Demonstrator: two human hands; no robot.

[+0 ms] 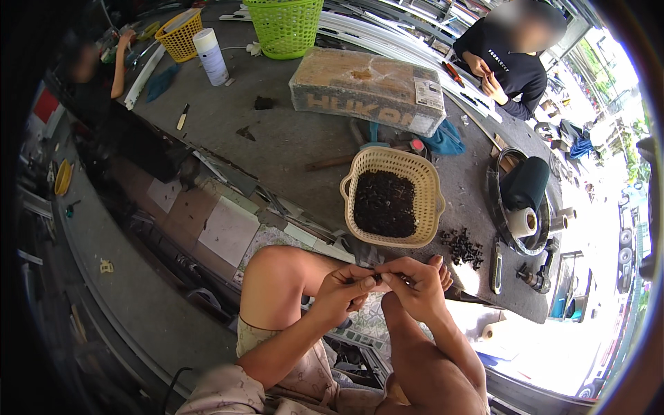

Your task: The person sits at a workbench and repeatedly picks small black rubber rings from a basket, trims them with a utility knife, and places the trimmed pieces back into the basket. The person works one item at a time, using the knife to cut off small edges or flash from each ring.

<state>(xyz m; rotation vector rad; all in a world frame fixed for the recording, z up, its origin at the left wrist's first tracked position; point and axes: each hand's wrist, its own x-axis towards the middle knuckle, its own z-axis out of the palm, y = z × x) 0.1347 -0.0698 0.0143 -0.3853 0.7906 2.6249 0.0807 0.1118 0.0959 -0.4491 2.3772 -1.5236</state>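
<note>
My left hand (344, 294) and my right hand (420, 285) meet above my knees, fingertips pinched together. Between them is a small black piece (377, 279), mostly hidden by the fingers; its exact kind is too small to make out. Just beyond the hands stands a cream plastic basket (434, 220) holding many small black pieces (384, 204). To its right, a loose pile of similar black pieces (463, 247) lies on the grey worktable (277, 149), close to my right hand.
Behind the basket are a plastic-wrapped cardboard box (366, 83), a hammer (330, 163) and a blue cloth (446, 140). At right sit a black cylinder (527, 178), a utility knife (496, 268) and a drill (541, 273). Another person (508, 62) works at the far right.
</note>
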